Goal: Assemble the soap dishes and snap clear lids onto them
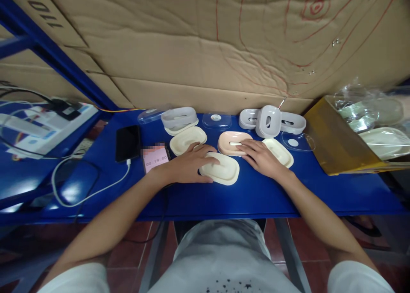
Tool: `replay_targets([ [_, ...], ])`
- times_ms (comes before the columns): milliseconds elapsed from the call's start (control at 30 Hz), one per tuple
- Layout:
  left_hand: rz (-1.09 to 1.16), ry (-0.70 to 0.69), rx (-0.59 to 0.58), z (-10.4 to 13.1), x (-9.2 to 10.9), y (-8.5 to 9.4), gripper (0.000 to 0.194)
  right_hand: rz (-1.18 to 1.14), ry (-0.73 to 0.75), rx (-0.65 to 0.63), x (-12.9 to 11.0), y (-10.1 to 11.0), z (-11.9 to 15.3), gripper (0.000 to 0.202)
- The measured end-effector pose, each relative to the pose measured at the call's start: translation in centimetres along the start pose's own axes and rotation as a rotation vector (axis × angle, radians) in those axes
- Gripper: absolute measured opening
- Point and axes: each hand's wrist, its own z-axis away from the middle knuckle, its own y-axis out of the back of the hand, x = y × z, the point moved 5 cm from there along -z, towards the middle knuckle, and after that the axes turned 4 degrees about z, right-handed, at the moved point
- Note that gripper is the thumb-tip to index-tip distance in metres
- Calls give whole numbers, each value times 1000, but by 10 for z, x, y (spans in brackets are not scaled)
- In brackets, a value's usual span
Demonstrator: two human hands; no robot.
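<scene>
My left hand [196,162] has its fingers bent around the left end of a cream soap dish [226,170], with one finger lying over its hollow. Beyond that dish is a pink soap dish [229,144] with a slot in its base; my right hand [260,156] has its fingertips on its right side. The right thumb is partly hidden. Another cream dish [282,153] lies to the right, partly behind my right hand. A further cream dish [185,141] sits just past my left hand.
Grey soap dishes [269,121] are stacked at the back right, and another grey dish [179,118] rests at the back left. Clear lids [217,120] lie nearby. A yellow-brown box [331,135] holds bagged dishes. A phone [128,143] with a cable and a timer [156,157] lie left.
</scene>
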Motion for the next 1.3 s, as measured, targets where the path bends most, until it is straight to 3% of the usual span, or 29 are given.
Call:
replay_targets([
  [167, -4, -36, 3, -3, 13, -9, 63, -294, 25, 71, -13, 14, -2, 46],
  [233, -15, -50, 12, -3, 17, -11, 69, -306, -10, 127, -13, 20, -3, 43],
  [367, -40, -119, 74, -3, 26, -10, 64, -22, -116, 172, 3, 33, 1, 34],
  [567, -130, -55, 251, -3, 20, 7, 43, 450, -405, 215, 34, 54, 17, 54],
  [700, -161, -34, 261, -5, 9, 5, 43, 498, -425, 343, 39, 55, 9, 60],
  [767, -173, -35, 250, -7, 4, 0, 43, 458, -439, 313, 49, 48, 0, 61],
  [833, -182, -33, 248, -7, 0, -4, 44, 398, -458, 255, 61, 44, -7, 49],
  [933, -181, -25, 253, -7, -2, -3, 43, 326, -458, 242, 70, 53, -2, 40],
  [1133, -184, -15, 250, -6, 0, 5, 35, 373, -382, 272, 33, 88, 56, 39],
  [1300, -241, -7, 224, -7, 2, 2, 32, 432, -328, 212, 2, 78, 102, 30],
])
